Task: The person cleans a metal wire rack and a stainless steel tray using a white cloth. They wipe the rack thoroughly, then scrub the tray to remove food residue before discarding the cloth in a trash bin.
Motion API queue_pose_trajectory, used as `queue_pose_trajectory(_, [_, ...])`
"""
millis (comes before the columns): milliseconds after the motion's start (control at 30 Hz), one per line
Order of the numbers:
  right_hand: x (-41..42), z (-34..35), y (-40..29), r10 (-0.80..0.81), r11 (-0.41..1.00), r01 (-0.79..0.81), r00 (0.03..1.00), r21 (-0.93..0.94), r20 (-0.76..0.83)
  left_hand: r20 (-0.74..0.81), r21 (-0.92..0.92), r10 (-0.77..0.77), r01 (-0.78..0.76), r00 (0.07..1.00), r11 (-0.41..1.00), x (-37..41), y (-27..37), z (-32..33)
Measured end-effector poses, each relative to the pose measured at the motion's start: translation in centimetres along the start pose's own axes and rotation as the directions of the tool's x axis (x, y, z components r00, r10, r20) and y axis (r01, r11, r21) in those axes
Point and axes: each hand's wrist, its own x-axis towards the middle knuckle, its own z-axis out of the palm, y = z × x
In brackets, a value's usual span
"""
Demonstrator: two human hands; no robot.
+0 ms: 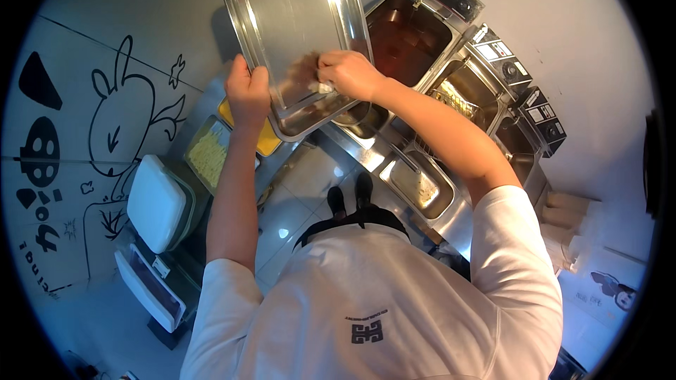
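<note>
A rectangular stainless steel tray point(285, 26) is held up in front of me, tilted, its hollow side towards me. My left hand point(247, 89) grips the tray's left rim, thumb on the near side. Over the lower right part of the tray is my right hand point(348, 75), its fingers closed around a crumpled pale cloth or paper wad point(322, 87) that touches the metal. Most of the wad is hidden under the fingers. The tray's inner surface is shiny and carries the hand's reflection.
Electric deep fryers point(412, 37) with dark oil and control boxes stand right of the tray. A frying basket point(454, 103) sits in one. Nearer is a steel pan point(420, 184) with crumbs. On the left are a pan of pale shreds point(208, 153), a yellow tray point(268, 140) and lidded bins point(158, 203).
</note>
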Motion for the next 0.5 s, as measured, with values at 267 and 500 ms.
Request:
queue_pose_trajectory(267, [0.1, -1.4, 3.8, 0.191, 0.976, -0.211, 0.951, -0.056, -0.244, -0.007, 0.212, 0.057, -0.055, 0.998, 0.976, -0.4, 1.3, -1.1])
queue_pose_trajectory(500, [1.0, 0.0, 4.6, 0.313, 0.928, -0.357, 0.903, -0.109, -0.296, 0.017, 0.324, 0.16, -0.157, 0.987, 0.933, -0.6, 3.5, -0.6])
